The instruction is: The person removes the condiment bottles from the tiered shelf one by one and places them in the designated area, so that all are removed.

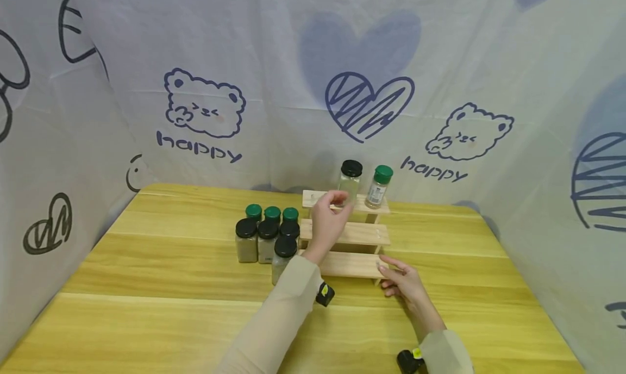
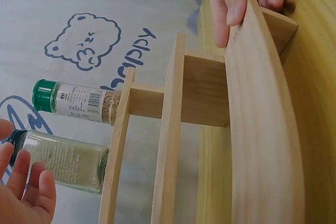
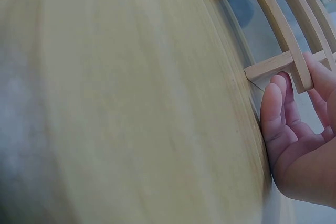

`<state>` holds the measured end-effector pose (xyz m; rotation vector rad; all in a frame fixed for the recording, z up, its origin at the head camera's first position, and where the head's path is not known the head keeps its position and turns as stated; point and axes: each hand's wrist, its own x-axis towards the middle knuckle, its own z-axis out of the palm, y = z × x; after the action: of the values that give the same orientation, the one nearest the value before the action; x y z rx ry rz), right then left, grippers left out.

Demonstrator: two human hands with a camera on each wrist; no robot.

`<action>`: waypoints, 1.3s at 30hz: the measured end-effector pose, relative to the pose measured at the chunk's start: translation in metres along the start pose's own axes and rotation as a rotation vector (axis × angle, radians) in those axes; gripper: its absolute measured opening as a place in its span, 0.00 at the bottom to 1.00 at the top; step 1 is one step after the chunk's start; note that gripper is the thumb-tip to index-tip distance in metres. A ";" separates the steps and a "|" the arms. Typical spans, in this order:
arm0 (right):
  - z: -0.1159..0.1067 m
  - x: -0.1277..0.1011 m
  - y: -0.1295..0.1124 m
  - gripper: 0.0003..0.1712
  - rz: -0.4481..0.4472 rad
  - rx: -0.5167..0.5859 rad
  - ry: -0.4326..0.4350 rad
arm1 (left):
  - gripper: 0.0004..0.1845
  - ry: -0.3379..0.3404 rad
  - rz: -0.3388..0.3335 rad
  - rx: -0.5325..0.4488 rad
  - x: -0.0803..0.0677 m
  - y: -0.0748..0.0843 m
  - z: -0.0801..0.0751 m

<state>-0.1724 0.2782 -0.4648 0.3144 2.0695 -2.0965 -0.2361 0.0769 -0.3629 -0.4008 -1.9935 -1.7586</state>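
Note:
A three-tier wooden rack [image 1: 352,265] stands on the table. On its top tier are a glass jar with a black lid [image 1: 351,168] and a green-capped spice bottle [image 1: 376,188], both upright. My left hand [image 1: 330,219] is raised in front of the black-lidded jar, its fingers loosely bent and holding nothing; in the left wrist view the fingertips overlap the jar's lid end. At the rack's right end, my right hand [image 1: 403,281] grips the lowest tier. The right wrist view shows the thumb above that board [image 3: 302,77] and the other fingers beneath it.
Left of the rack stand several black-lidded jars [image 1: 246,241], the front one [image 1: 283,257] close by my left sleeve. Behind them are three green-capped bottles [image 1: 272,213]. A printed cloth [image 1: 283,118] hangs behind the wooden table [image 1: 161,265].

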 end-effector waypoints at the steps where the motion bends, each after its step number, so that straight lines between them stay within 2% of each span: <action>1: 0.000 0.000 0.000 0.29 0.001 0.001 0.001 | 0.09 0.006 -0.002 0.002 0.001 -0.001 0.001; 8: 0.001 0.001 -0.002 0.29 0.009 0.013 0.008 | 0.10 0.034 -0.003 0.005 0.010 -0.001 0.004; 14: 0.000 0.001 -0.002 0.29 0.001 0.020 0.015 | 0.11 0.047 0.024 0.015 0.019 0.007 0.007; 25: 0.001 -0.001 -0.002 0.29 0.001 0.018 0.011 | 0.21 0.076 -0.015 0.094 0.037 0.015 0.008; 32: 0.000 0.000 0.000 0.29 0.003 0.026 0.008 | 0.23 0.034 -0.015 0.083 0.047 0.012 0.006; 39: 0.000 -0.001 -0.001 0.28 -0.006 0.024 0.006 | 0.25 -0.053 -0.109 0.019 0.058 0.012 0.003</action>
<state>-0.1721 0.2781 -0.4636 0.3194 2.0527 -2.1281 -0.2806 0.0772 -0.3236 -0.3413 -2.1041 -1.8102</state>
